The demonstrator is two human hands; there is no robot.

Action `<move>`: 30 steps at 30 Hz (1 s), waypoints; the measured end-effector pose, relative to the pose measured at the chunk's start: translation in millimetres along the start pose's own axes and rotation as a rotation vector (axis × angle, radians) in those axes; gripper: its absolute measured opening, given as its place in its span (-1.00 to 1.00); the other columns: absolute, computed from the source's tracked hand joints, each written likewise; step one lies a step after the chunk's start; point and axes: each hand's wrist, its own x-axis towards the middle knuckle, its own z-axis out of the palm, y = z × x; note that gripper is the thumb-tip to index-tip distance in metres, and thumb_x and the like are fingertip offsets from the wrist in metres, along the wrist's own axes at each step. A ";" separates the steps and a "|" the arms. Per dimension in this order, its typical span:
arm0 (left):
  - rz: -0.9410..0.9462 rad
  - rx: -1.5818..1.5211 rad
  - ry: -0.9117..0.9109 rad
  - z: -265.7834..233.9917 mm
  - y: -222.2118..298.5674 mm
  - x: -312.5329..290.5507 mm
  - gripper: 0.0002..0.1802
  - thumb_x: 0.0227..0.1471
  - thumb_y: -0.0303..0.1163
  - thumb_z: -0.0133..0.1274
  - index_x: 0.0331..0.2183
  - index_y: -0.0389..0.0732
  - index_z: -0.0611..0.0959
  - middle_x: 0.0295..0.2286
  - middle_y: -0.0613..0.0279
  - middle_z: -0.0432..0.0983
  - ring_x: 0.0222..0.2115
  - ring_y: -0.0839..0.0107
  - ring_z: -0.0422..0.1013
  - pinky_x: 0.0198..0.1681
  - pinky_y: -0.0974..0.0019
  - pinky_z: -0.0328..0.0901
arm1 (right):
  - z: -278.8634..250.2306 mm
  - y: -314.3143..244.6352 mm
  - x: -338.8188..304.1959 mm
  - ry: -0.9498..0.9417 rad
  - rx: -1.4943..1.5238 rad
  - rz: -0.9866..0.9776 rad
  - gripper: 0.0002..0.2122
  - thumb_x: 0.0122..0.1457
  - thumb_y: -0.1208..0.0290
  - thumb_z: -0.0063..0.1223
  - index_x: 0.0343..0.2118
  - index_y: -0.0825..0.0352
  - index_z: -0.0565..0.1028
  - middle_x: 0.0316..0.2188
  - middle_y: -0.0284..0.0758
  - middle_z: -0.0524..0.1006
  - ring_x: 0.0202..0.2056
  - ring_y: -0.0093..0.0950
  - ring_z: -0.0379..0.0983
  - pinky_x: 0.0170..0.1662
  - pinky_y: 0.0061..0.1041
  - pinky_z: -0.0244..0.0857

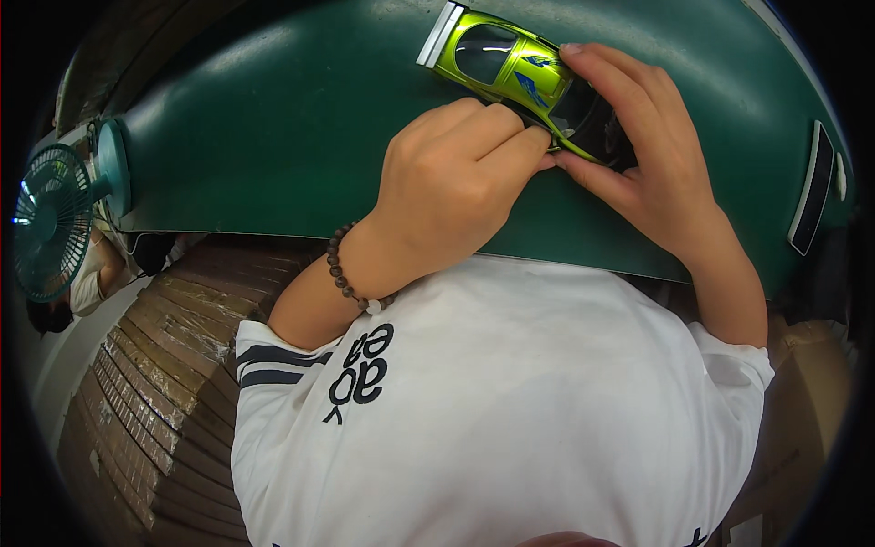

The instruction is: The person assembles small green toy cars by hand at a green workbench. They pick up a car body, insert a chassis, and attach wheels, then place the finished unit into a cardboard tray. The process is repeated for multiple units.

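Table (264, 137): green, glossy; car (497, 59) around its middle.
Room: stacked cardboard (155, 392) below left, fan (55, 223) at left end, person (91, 276) beyond.
Right end: phone (813, 187).
Right hand (663, 150): spread around car's end, holding it.
Left hand (456, 173): curled, hiding car's near side; cannot tell its grip.
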 end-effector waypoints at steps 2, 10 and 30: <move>0.032 -0.016 -0.022 -1.3 -1.7 1.5 -0.78 -0.32 -0.48 0.29 -0.47 -0.26 0.63 -0.56 0.24 0.45 -0.58 0.32 0.38 -0.54 0.34 0.27 | 0.2 -0.4 0.5 0.007 -0.014 -0.029 -0.30 -0.29 0.53 0.33 0.06 0.35 0.34 -0.01 -0.16 0.40 -0.11 -0.23 0.36 -0.07 -0.38 0.27; 0.168 -0.127 -0.104 -7.7 -19.9 8.8 -0.77 -0.32 -0.47 0.30 -0.48 -0.27 0.63 -0.56 0.23 0.45 -0.58 0.33 0.39 -0.55 0.35 0.28 | 3.1 -7.2 2.7 0.037 -0.003 -0.026 -0.31 -0.29 0.51 0.34 0.05 0.37 0.36 -0.01 -0.16 0.41 -0.15 -0.25 0.38 -0.11 -0.41 0.29; 0.077 -0.051 0.029 -9.1 -24.4 -6.6 -0.80 -0.35 -0.44 0.27 -0.58 -0.24 0.57 -0.63 0.26 0.33 -0.63 0.32 0.28 -0.61 0.32 0.19 | 10.3 -36.2 15.0 -0.024 -0.611 -0.231 -0.75 -0.31 0.46 0.18 -0.43 0.18 0.55 -0.46 -0.50 0.38 -0.40 -0.52 0.27 -0.27 -0.56 0.08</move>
